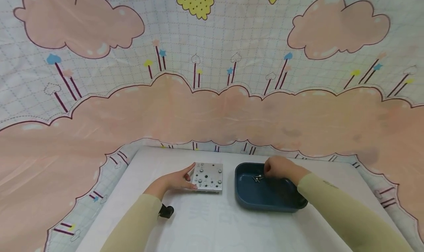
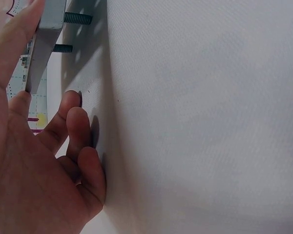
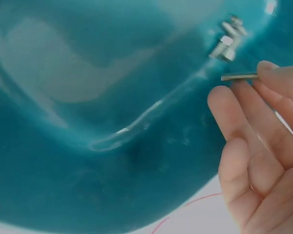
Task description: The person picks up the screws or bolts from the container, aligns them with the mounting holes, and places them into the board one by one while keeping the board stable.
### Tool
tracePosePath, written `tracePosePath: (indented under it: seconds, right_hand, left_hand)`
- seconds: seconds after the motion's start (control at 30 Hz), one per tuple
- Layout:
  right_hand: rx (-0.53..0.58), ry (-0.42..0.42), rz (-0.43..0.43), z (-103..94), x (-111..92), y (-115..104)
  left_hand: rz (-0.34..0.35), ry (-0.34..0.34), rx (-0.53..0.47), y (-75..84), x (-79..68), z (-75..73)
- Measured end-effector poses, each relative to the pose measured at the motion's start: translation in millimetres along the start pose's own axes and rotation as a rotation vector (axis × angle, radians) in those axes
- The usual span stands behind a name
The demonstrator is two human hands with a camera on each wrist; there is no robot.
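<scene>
My left hand (image 1: 176, 179) holds a square metal plate (image 1: 209, 170) by its left side, thumb and index finger at its edges. Holes and bolt heads dot the plate's top. In the left wrist view, threaded bolt shanks (image 2: 78, 18) stick out of its underside, and the other fingers curl loosely near the table. Over the far side of a dark blue tray (image 1: 265, 207) is my right hand (image 1: 278, 167). It pinches a thin metal pin (image 3: 238, 77) between thumb and fingers; the pin's far end is hidden. Several small bolts (image 3: 227, 44) lie inside the tray close by.
A small black object (image 1: 166, 211) sits on the white table (image 1: 212, 226) beside my left forearm, partly hidden by the sleeve. A cloth curtain (image 1: 212, 115) printed with clouds hangs behind the table.
</scene>
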State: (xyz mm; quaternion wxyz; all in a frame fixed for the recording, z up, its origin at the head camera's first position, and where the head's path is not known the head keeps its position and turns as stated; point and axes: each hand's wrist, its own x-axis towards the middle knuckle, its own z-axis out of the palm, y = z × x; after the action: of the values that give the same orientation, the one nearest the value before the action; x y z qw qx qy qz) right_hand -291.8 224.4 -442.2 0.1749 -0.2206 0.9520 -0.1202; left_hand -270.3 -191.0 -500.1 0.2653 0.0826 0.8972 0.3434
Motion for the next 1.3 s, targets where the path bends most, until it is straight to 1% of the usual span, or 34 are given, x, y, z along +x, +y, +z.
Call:
tracePosePath:
  seconds: [0.07, 0.13, 0.3, 0.33, 0.47, 0.67, 0.73, 0.87, 1.07, 1.23, 1.3]
  right_hand:
    - [0.057, 0.016, -0.014, -3.3, -2, -1]
    - [0.088, 0.031, -0.038, -6.4, -4, -2]
    - [0.169, 0.034, -0.029, -11.0, -7, -2]
    - [0.187, 0.032, -0.017, -11.4, -6, -2]
    - [0.251, 0.037, -0.017, -12.8, -2, -4]
    - [0.358, 0.047, -0.012, -11.5, 10, -14]
    - [0.381, 0.048, -0.005, -10.7, 14, -19]
    - [0.424, 0.051, -0.022, -10.7, 22, -31]
    - [0.471, 0.064, -0.059, -9.8, 37, -50]
    - [0.500, 0.076, -0.049, -7.4, 51, -66]
    - [0.508, 0.069, -0.045, -6.5, 56, -73]
  left_hand:
    - [0.001, 0.001, 0.002, -0.3, -0.3, -0.1]
    - [-0.001, 0.000, -0.001, -0.8, -0.5, 0.1]
    - [0.006, 0.002, -0.003, -0.5, -1.0, 0.3]
    - [0.009, 0.003, -0.003, -0.8, -0.7, 0.2]
    - [0.012, 0.002, -0.006, -1.0, -0.4, -1.4]
    - [0.015, -0.019, 0.002, 2.0, -5.4, -3.8]
    - [0.023, -0.027, 0.002, 2.6, -6.7, -2.6]
    - [0.035, -0.033, -0.008, 1.4, -6.6, -0.1]
    - [0.019, -0.013, -0.010, -1.2, -4.2, 2.1]
    - [0.000, 0.006, -0.007, -2.1, -2.8, 1.5]
    - [-0.005, 0.011, -0.002, -2.3, -2.4, 0.8]
